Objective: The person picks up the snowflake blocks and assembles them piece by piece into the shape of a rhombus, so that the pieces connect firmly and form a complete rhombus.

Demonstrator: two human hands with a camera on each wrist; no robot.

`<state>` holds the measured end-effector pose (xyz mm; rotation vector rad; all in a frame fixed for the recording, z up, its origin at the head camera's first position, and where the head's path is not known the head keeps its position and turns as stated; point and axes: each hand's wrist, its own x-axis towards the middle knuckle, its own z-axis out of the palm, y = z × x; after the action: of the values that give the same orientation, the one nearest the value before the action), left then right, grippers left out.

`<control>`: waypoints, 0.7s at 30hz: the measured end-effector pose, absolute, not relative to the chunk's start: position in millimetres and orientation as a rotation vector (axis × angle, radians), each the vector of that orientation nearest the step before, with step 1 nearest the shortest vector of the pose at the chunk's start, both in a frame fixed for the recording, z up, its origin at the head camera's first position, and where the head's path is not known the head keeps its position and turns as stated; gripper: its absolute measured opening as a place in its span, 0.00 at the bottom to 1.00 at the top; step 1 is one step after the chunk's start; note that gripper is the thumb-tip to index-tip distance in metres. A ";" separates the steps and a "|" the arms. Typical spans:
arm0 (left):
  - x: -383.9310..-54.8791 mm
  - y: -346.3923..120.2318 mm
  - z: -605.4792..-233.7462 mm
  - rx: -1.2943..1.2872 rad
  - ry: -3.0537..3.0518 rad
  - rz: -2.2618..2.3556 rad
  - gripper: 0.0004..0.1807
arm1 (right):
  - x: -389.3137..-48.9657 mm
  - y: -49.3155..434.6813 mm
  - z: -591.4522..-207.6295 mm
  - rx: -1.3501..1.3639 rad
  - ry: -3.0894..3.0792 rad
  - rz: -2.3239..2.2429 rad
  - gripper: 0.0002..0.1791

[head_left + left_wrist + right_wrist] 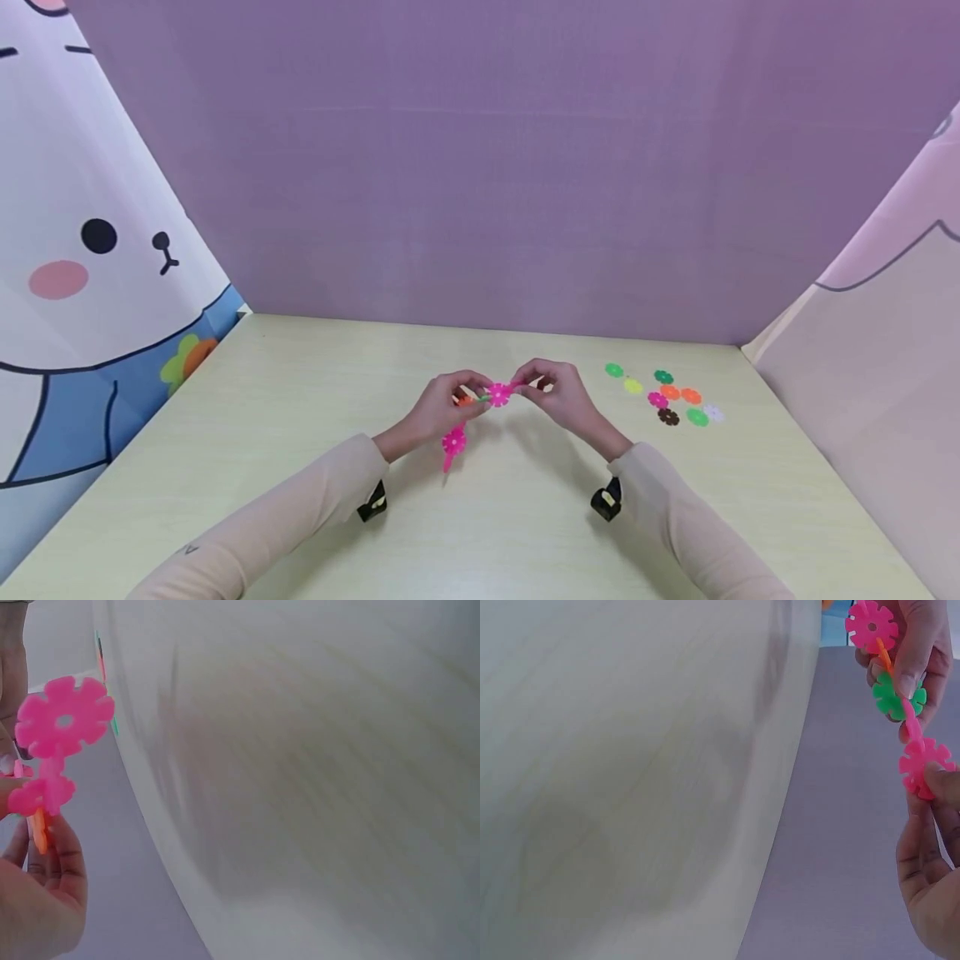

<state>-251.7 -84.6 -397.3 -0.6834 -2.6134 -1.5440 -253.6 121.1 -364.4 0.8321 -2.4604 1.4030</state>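
A chain of slotted, flower-shaped plastic discs runs between the two hands, raised above the table. My left hand [438, 408] pinches its middle, where an orange disc [40, 831] and a green disc [887, 696] join. Below that hand hang more pink discs [453, 441], one of them face-on in the left wrist view. Between the hands a pink disc [499, 395] faces the head camera, slotted to the green one. My right hand [557, 398] pinches the pink disc [915, 766] at the chain's right end between thumb and fingers.
To the right of the hands, several loose discs lie flat on the pale table [337, 358]: green [614, 370], yellow [633, 386], orange [691, 397], pink [657, 400], brown [668, 417] and white [713, 413]. A purple panel [480, 167] stands behind the table, with printed panels either side.
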 end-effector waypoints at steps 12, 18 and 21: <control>-252.9 -86.0 -398.7 -0.629 -2.652 -1.526 0.15 | -278.2 151.6 -388.2 0.853 -2.534 1.267 0.11; -253.8 -89.4 -399.5 -0.642 -2.635 -1.501 0.15 | -286.4 177.6 -397.3 0.773 -2.579 1.203 0.11; -254.1 -90.4 -399.6 -0.657 -2.619 -1.491 0.15 | -291.4 192.0 -401.7 0.723 -2.605 1.151 0.11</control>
<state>-254.1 -90.4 -399.6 -0.6569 -2.6194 -1.4913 -291.4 192.0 -401.7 0.7227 -2.6049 1.1507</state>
